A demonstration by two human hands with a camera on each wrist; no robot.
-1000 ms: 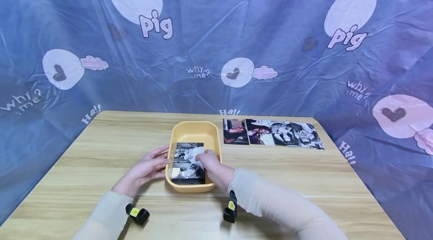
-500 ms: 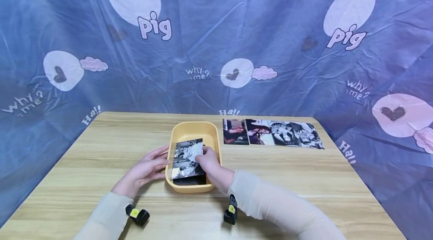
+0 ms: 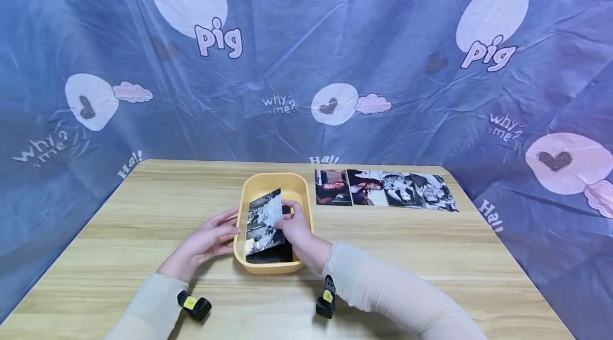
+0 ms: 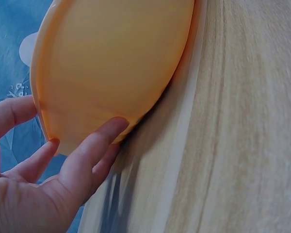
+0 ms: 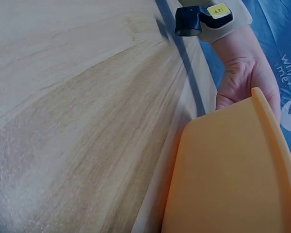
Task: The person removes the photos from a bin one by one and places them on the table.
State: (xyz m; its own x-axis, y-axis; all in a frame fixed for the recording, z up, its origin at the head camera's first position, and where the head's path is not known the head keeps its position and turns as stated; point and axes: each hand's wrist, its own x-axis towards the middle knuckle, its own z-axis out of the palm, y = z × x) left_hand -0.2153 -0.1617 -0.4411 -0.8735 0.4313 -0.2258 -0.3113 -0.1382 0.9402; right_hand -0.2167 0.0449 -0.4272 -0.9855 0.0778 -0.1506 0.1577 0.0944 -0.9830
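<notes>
Head view: four photos (image 3: 402, 189) already lie right of the tray (image 3: 262, 184); the right hand's grip (image 3: 298, 229) pinches another photo (image 3: 265, 221) tilted inside it, above a dark card (image 3: 270, 255) left there; the left hand's grip (image 3: 210, 239), fingers spread, touches its side.

The bare, spread left hand (image 4: 43, 191) touches a smooth, curved-walled orange-yellow plastic tub (image 4: 116, 63); a pale wood-grained table (image 4: 237, 121) extends beyond the tub's base, blue printed fabric (image 4: 12, 63) behind its rim.

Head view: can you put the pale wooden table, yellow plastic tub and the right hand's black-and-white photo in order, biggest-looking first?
1. Pale wooden table
2. Yellow plastic tub
3. Held black-and-white photo
</notes>
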